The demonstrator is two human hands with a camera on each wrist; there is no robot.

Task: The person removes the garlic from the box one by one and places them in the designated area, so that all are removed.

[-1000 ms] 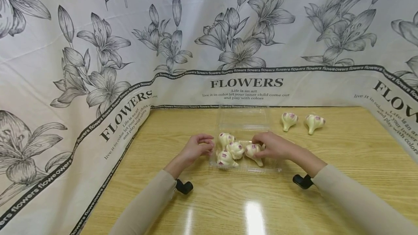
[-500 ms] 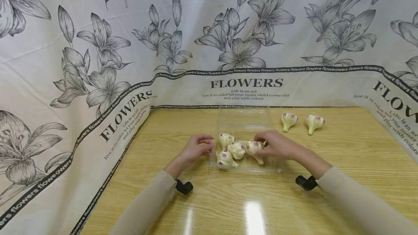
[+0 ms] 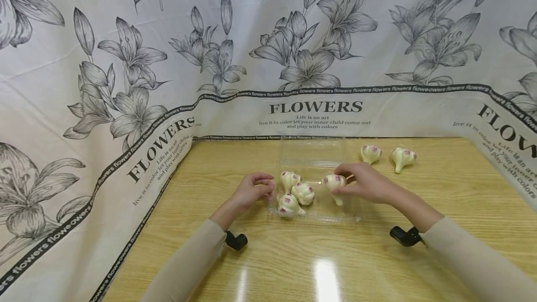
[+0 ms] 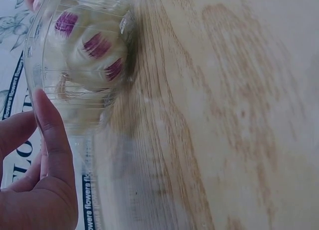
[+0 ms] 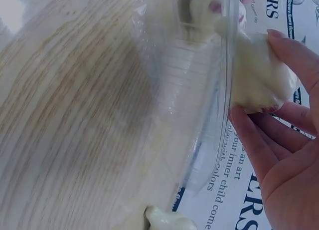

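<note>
Here | right grip (image 3: 366,183) pinches garlic (image 3: 333,181) (purple-marked) | left grip (image 3: 250,192) touches box (image 3: 325,207)

1. Front: the table (image 3: 285,260) gives a wide lane between the sleeves (image 3: 184,260) up to the container (image 3: 327,218).
2. Left: the left hand (image 3: 254,191), at the container's rim, blocks entry.
3. Inside: three bulbs (image 3: 303,193) crowd the left half; room lies to the right — beneath the held bulb (image 3: 334,181) and right hand (image 3: 366,183).
4. Rear: the opened lid (image 3: 311,154) and fabric (image 3: 235,120) bar passage.
5. Right rear: two loose bulbs (image 3: 403,158) lie beyond the right hand — a narrow gap separates them.
</note>
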